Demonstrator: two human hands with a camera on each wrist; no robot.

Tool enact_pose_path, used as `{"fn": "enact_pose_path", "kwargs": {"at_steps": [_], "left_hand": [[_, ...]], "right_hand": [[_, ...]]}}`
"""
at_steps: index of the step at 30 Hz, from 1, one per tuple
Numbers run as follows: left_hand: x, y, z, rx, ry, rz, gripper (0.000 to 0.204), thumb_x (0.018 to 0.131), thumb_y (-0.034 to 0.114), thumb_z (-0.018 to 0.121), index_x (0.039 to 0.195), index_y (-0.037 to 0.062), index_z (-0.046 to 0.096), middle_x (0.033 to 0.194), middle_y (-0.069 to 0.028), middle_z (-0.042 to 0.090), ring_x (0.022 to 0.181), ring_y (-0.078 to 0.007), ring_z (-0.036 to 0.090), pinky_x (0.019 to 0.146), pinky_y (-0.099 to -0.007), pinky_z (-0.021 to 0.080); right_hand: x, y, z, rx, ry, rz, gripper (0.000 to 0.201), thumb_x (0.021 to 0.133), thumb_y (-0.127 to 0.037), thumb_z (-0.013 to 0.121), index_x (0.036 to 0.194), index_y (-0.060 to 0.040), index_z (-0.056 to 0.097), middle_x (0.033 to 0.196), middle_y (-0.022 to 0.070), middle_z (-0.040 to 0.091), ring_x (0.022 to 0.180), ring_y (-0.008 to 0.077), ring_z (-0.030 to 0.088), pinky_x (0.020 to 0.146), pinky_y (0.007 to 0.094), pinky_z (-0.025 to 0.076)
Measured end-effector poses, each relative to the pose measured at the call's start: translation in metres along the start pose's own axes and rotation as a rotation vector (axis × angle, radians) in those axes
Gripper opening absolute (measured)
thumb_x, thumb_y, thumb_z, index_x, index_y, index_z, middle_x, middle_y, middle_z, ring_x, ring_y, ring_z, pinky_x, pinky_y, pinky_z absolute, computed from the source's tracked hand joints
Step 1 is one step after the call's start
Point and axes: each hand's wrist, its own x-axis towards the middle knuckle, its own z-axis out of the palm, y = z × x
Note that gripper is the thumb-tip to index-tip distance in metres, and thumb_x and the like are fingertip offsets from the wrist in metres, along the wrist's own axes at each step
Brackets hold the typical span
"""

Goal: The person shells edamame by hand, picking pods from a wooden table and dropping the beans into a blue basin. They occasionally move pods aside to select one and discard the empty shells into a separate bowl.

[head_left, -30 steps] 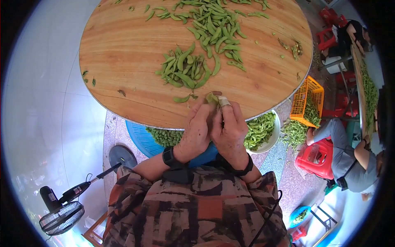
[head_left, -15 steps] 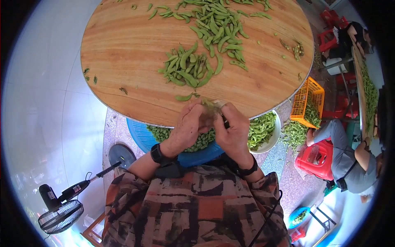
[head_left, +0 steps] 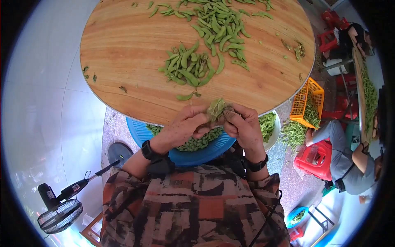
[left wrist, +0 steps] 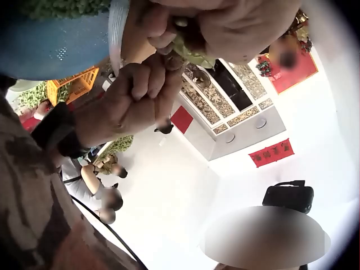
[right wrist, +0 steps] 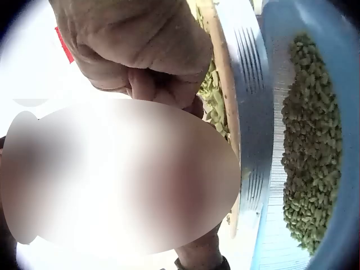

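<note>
a round wooden table fills the upper head view, with a blue basin of green beans partly under its near edge and a small heap of green pods on top. the left hand and right hand meet at that edge, fingers curled, both pinching one pale green pod between them, just above the wood

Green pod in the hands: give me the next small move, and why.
Probably draw the green pod bodyward, over the blue basin. The left hand and right hand hold it between them, the head view shows it against the table, and the basin holds loose green beans.
</note>
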Motion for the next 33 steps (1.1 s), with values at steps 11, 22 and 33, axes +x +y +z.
{"fn": "enact_pose_path", "kwargs": {"at_steps": [11, 22, 33], "left_hand": [[-0.018, 0.009, -0.01, 0.745, -0.193, 0.241, 0.023, 0.094, 0.009, 0.053, 0.112, -0.0002, 0.064, 0.08, -0.0047, 0.064, 0.063, -0.0124, 0.056, 0.06, -0.0301, 0.046], [-0.006, 0.025, -0.055, 1.265, 0.514, 0.513, 0.015, 0.082, -0.002, 0.064, 0.097, -0.0012, 0.064, 0.09, -0.014, 0.063, 0.078, -0.0283, 0.061, 0.071, -0.0321, 0.048], [0.006, 0.0, -0.004, 0.21, 0.368, 0.294, 0.011, 0.09, 0.001, 0.066, 0.099, 0.0018, 0.06, 0.085, 0.0026, 0.063, 0.072, -0.0023, 0.056, 0.062, -0.0202, 0.045]], "right_hand": [[-0.043, -0.045, -0.018, -0.623, 0.077, -0.166, 0.015, 0.088, -0.001, 0.054, 0.094, -0.0001, 0.068, 0.068, -0.0004, 0.059, 0.061, 0.0044, 0.051, 0.054, 0.0195, 0.039], [-0.075, -0.052, -0.075, -1.207, 0.307, -0.179, 0.031, 0.086, -0.001, 0.057, 0.115, 0.0009, 0.066, 0.077, 0.0134, 0.071, 0.069, 0.0178, 0.069, 0.065, 0.0307, 0.053], [0.01, 0.011, 0.02, -0.037, 0.0, -0.034, 0.018, 0.098, -0.007, 0.054, 0.111, 0.0, 0.065, 0.067, -0.0044, 0.05, 0.051, 0.0043, 0.04, 0.046, 0.0218, 0.034]]}}
